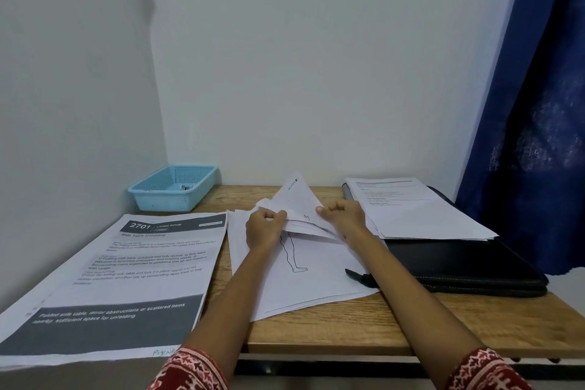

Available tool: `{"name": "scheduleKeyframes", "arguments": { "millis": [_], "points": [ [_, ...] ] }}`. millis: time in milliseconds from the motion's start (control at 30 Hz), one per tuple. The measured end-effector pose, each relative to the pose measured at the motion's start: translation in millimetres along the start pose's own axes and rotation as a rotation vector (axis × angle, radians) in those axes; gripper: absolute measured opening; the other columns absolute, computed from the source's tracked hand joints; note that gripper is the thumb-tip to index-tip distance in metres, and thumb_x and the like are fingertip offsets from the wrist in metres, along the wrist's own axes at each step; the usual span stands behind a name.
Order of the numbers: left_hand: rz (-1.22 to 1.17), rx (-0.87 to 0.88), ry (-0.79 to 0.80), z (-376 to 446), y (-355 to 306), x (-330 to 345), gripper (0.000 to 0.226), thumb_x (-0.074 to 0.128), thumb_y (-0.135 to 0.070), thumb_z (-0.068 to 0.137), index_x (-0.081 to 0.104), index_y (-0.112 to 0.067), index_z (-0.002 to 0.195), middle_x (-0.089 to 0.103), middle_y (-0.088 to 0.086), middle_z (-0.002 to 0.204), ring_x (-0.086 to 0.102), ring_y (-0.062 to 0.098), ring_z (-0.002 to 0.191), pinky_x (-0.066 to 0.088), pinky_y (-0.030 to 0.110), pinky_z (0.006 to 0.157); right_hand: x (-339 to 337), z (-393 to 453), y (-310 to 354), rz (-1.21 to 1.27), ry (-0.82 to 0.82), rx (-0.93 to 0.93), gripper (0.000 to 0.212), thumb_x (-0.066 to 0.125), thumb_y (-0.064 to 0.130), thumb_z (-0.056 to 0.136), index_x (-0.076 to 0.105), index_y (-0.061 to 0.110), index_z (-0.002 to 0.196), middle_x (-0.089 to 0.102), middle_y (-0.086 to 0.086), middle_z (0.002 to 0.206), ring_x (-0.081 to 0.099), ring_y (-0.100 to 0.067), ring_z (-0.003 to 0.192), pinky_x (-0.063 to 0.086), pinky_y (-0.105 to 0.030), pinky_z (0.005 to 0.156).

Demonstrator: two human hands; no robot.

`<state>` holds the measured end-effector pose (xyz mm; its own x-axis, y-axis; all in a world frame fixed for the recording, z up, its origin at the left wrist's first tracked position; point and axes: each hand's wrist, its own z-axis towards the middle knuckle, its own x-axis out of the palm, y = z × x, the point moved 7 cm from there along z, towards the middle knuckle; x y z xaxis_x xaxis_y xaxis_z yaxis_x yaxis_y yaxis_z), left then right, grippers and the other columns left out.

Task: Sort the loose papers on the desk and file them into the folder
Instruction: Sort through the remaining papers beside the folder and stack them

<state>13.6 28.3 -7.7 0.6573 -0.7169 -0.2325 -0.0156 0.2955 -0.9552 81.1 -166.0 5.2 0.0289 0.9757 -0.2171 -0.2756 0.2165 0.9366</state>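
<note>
Now both hands pinch a lifted sheaf of loose papers [296, 199] mid-desk: left hand [264, 228] on its left edge, right hand [343, 215] on its right. Beneath lies a leg-drawing sheet [304, 282]. Right of it, the black folder [459, 266] carries a printed stack [411, 209].

My forearms are bare from wrist to near the elbow. Each arm wears a short dark-red sleeve, the left sleeve [190, 372] and the right sleeve [487, 372], both printed with a white and black geometric pattern of bands and small diamond-like motifs.
</note>
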Motion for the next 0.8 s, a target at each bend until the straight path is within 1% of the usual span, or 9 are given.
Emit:
{"name": "scheduleKeyframes", "arguments": {
  "millis": [133, 200, 267, 367, 433, 500, 633, 700, 800],
  "points": [
    [-0.027, 0.035, 0.041, -1.1, -0.8, 3.4, 0.012, 0.058, -0.024, 0.082, 0.053, -0.014, 0.077, 0.057, 0.000, 0.081, 0.053, 0.021, 0.080, 0.035, 0.025, 0.068, 1.9, -1.9, 5.5, -0.029, 0.059, 0.007, 0.041, 0.073, 0.021, 0.080, 0.041, 0.018, 0.055, 0.036, 0.008, 0.053, 0.035, -0.011, 0.056, 0.028, -0.022, 0.054],
    [-0.179, 0.103, 0.170, -3.9, -6.8, 13.1, 0.031, 0.052, -0.036, 0.079, 0.053, -0.026, 0.109, 0.061, 0.002, 0.098, 0.058, 0.022, 0.092, 0.045, 0.030, 0.080, 10.2, -7.1, 10.8, -0.107, 0.255, 0.045, 0.030, 0.070, 0.041, 0.082, 0.057, 0.016, 0.071, 0.049, 0.007, 0.064, 0.046, -0.010, 0.063, 0.033, -0.020, 0.057],
    [-0.289, 0.130, 0.301, -8.9, -11.6, 21.6, 0.065, 0.053, -0.044, 0.085, 0.017, -0.054, 0.139, 0.056, -0.002, 0.119, 0.055, 0.016, 0.110, 0.041, 0.034, 0.099, 18.2, -14.7, 9.7, -0.150, 0.440, 0.090, 0.035, 0.072, 0.050, 0.077, 0.067, 0.021, 0.097, 0.066, 0.009, 0.087, 0.060, -0.010, 0.085, 0.046, -0.022, 0.072],
    [-0.049, 0.251, 0.214, -12.8, -18.8, 15.9, 0.078, 0.046, -0.041, 0.095, -0.017, -0.045, 0.140, 0.057, 0.003, 0.124, 0.051, 0.017, 0.117, 0.029, 0.039, 0.108, 11.6, -14.1, 10.2, -0.198, 0.335, 0.028, 0.026, 0.074, 0.011, 0.077, 0.065, 0.012, 0.101, 0.069, -0.004, 0.102, 0.064, -0.019, 0.088, 0.052, -0.036, 0.086],
    [0.143, 0.259, -0.033, -12.5, -22.0, -4.6, 0.076, 0.047, -0.037, 0.094, -0.007, -0.035, 0.147, 0.057, 0.005, 0.126, 0.045, 0.024, 0.125, 0.014, 0.052, 0.112, -0.7, -13.1, 18.3, -0.139, 0.188, -0.021, 0.029, 0.067, -0.005, 0.076, 0.065, 0.011, 0.100, 0.066, -0.008, 0.096, 0.062, -0.023, 0.084, 0.053, -0.035, 0.080],
    [0.180, 0.174, -0.221, -7.2, -17.9, -24.4, 0.072, 0.051, -0.035, 0.091, 0.011, -0.021, 0.148, 0.049, 0.007, 0.135, 0.036, 0.026, 0.131, 0.014, 0.052, 0.110, -9.9, -12.4, 27.7, 0.042, 0.126, -0.049, 0.030, 0.066, -0.009, 0.075, 0.065, 0.011, 0.098, 0.066, -0.008, 0.093, 0.063, -0.025, 0.085, 0.052, -0.033, 0.076],
    [-0.066, -0.085, -0.051, 5.7, -6.7, -35.0, 0.064, 0.052, -0.047, 0.088, 0.034, -0.009, 0.137, 0.044, 0.012, 0.139, 0.042, 0.030, 0.126, 0.036, 0.041, 0.099, -31.2, -14.3, 43.8, 0.223, -0.046, -0.111, 0.020, 0.063, -0.002, 0.082, 0.062, 0.015, 0.093, 0.066, -0.001, 0.086, 0.062, -0.017, 0.077, 0.051, -0.022, 0.064],
    [-0.121, -0.018, 0.029, 12.8, -26.5, -36.1, 0.058, 0.047, -0.040, 0.094, 0.037, -0.005, 0.139, 0.045, 0.012, 0.140, 0.042, 0.030, 0.127, 0.035, 0.037, 0.100, -36.2, -15.4, 55.6, 0.317, -0.071, -0.135, 0.024, 0.060, -0.002, 0.084, 0.062, 0.016, 0.099, 0.068, -0.003, 0.094, 0.064, -0.017, 0.082, 0.054, -0.026, 0.068],
    [-0.165, 0.188, -0.072, 13.8, -81.4, -51.0, 0.040, 0.039, -0.021, 0.099, 0.046, 0.006, 0.126, 0.051, 0.023, 0.130, 0.046, 0.036, 0.122, 0.039, 0.040, 0.096, -39.5, -9.8, 85.0, 0.325, -0.120, -0.230, 0.021, 0.058, -0.001, 0.084, 0.058, 0.016, 0.097, 0.066, -0.008, 0.098, 0.063, -0.022, 0.086, 0.054, -0.038, 0.077]
  ]
}}
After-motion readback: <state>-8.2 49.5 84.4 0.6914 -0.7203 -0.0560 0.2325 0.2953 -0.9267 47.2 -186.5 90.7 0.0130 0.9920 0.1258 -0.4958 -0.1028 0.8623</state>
